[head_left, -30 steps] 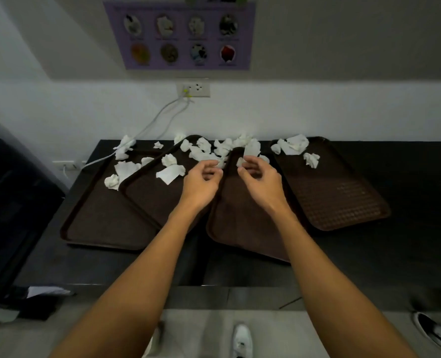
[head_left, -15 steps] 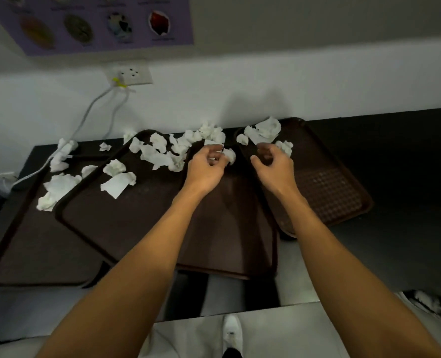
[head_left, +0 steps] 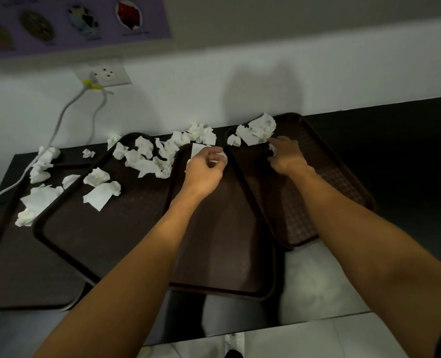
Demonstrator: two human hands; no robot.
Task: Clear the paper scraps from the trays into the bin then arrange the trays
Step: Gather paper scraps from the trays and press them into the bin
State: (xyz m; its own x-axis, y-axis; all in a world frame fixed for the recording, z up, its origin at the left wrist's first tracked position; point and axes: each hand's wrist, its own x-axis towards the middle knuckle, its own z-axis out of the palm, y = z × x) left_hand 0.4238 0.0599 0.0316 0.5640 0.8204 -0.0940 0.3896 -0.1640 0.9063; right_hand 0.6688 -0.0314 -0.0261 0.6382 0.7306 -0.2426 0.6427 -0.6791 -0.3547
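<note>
Your left hand [head_left: 205, 169] is curled round a wad of white paper scraps [head_left: 197, 151], held over the far end of the middle tray [head_left: 227, 249]. Your right hand [head_left: 289, 158] lies over the right-hand tray [head_left: 343, 192], index finger stretched toward the large crumpled scrap [head_left: 259, 129]. A small white piece shows at its fingers, but whether it is pinched cannot be told.

Recommended procedure, judged from this layout:

1. With the right hand, rake the large crumpled scrap and the small scrap [head_left: 233, 140] beside it into the palm. Then close the fingers fully, because loose paper springs open.
2. Grip the left wad firmly, since protruding pieces may drop.
3. Work leftward to the dense cluster [head_left: 147, 157] at the far end of the second tray [head_left: 98, 228]. Then take the pieces [head_left: 38, 200] on the far-left tray [head_left: 7, 254], which the second tray overlaps.
4. Collect the strays [head_left: 201, 131] lying behind the trays on the desk [head_left: 407, 140].

The bin is not in view, so locate it before either hand overfills. Do not shift the overlapping trays until they are bare, or scraps will likely spill.
</note>
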